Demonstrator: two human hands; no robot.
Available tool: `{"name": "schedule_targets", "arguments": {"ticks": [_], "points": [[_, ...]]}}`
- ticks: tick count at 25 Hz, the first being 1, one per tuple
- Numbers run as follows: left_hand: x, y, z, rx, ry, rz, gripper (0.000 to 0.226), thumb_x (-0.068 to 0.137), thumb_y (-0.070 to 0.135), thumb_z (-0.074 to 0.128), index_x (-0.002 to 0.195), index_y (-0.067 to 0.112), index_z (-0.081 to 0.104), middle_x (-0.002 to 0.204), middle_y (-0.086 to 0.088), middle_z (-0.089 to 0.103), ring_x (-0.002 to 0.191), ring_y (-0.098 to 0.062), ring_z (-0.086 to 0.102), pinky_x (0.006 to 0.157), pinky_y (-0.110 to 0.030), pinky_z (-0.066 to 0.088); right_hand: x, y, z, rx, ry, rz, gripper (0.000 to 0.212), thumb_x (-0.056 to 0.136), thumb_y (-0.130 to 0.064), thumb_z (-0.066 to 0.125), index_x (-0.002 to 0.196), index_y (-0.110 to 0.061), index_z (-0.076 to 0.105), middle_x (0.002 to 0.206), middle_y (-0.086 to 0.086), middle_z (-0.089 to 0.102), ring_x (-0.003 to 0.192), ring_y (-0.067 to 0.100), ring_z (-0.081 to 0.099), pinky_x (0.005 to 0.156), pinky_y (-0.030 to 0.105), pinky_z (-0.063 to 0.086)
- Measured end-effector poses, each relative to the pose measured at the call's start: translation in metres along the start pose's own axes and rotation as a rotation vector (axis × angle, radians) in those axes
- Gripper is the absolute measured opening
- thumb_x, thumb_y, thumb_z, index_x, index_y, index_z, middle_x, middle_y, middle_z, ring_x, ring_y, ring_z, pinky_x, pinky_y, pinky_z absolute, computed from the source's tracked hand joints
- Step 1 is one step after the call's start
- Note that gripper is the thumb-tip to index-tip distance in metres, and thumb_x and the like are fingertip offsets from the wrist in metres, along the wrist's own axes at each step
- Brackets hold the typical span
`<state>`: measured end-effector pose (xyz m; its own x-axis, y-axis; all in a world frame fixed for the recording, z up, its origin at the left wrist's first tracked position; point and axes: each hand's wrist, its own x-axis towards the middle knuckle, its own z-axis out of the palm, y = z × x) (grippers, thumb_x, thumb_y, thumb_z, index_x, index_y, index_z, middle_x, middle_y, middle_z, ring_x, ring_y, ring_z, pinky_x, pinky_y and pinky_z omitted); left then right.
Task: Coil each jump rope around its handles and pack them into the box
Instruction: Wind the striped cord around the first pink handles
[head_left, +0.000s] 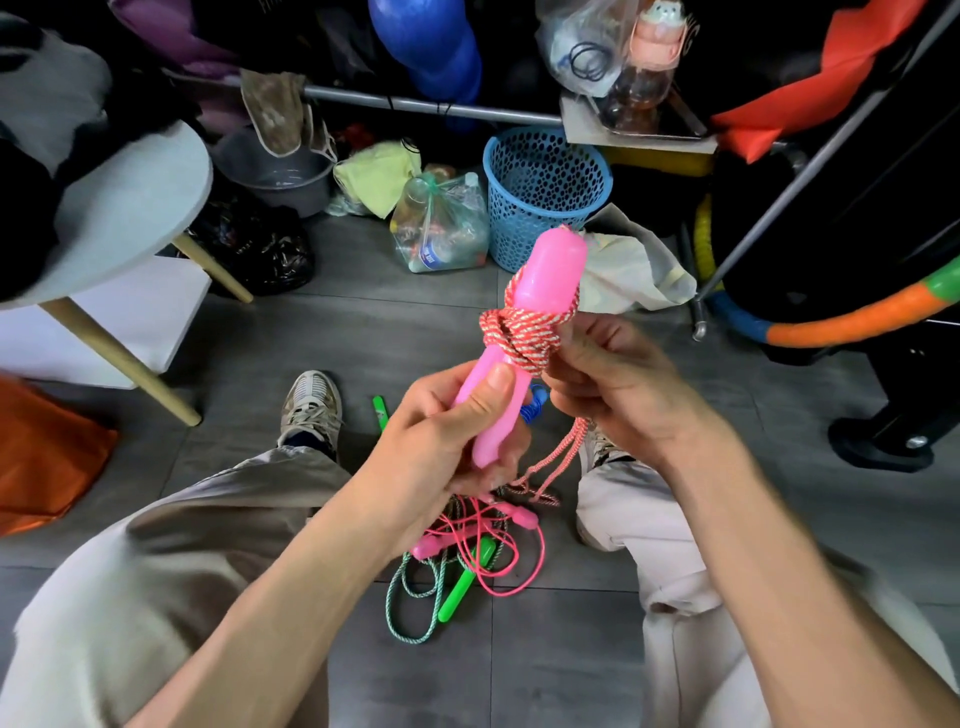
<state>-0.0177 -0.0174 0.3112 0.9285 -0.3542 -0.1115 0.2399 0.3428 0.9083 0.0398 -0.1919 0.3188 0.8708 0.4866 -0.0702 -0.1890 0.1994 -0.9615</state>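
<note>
Jump rope of red-and-white braided cord (522, 332) was partly wound around its paired smooth pink plastic handles (524, 322), held up over the grey tiled floor (363, 312). I judged the cord soft, light and limp, prone to slipping off the glossy handles unless kept taut; best grip looked to be low on the handles, below the wraps. Left hand (441, 431) was raised mid-frame, fingers (493, 384) curled round the lower handles, thumb pressing on top. Right hand (613, 384) sat just beside the coil, fingers curled on the cord, whose loose tail hung below. More ropes, pink and green, lay tangled on the floor between the feet. No box was visible.
</note>
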Motion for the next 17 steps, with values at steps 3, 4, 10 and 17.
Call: {"name": "schedule_targets", "arguments": {"ticks": [3, 4, 10, 17], "points": [[0.001, -0.002, -0.008, 0.543, 0.201, 0.112, 0.033, 0.094, 0.037, 0.054, 0.081, 0.007, 0.05, 0.059, -0.002, 0.056, 0.046, -0.019, 0.045, 0.044, -0.024, 0.035, 0.003, 0.004, 0.001, -0.225, 0.217, 0.121, 0.04, 0.093, -0.013, 0.061, 0.056, -0.024, 0.068, 0.049, -0.009, 0.04, 0.044, 0.005, 0.026, 0.041, 0.016, 0.022], [0.001, -0.005, -0.01, 0.791, 0.255, 0.18, 0.031, 0.095, 0.038, 0.054, 0.081, 0.011, 0.051, 0.06, 0.002, 0.057, 0.05, -0.02, 0.049, 0.046, -0.029, 0.039, 0.004, 0.005, 0.002, -0.291, 0.286, 0.155, 0.042, 0.093, -0.008, 0.059, 0.056, -0.024, 0.069, 0.048, -0.01, 0.044, 0.043, 0.004, 0.03, 0.042, 0.016, 0.025], [0.004, -0.01, -0.007, 0.973, 0.384, 0.213, 0.029, 0.096, 0.038, 0.054, 0.078, 0.016, 0.051, 0.059, 0.001, 0.055, 0.054, -0.017, 0.052, 0.051, -0.031, 0.039, 0.015, 0.023, -0.001, -0.53, 0.271, 0.168, 0.02, 0.089, -0.02, 0.06, 0.088, -0.001, 0.062, 0.071, 0.001, 0.056, 0.069, 0.01, 0.046, 0.064, 0.028, 0.035], [0.008, -0.018, -0.011, 1.112, 0.435, 0.247, 0.027, 0.096, 0.038, 0.054, 0.083, 0.015, 0.049, 0.059, 0.003, 0.052, 0.055, -0.02, 0.051, 0.053, -0.034, 0.037, 0.01, 0.02, 0.005, -0.53, 0.335, 0.279, 0.022, 0.091, -0.016, 0.054, 0.069, -0.016, 0.058, 0.062, -0.004, 0.05, 0.051, 0.005, 0.037, 0.049, 0.023, 0.028]]}}
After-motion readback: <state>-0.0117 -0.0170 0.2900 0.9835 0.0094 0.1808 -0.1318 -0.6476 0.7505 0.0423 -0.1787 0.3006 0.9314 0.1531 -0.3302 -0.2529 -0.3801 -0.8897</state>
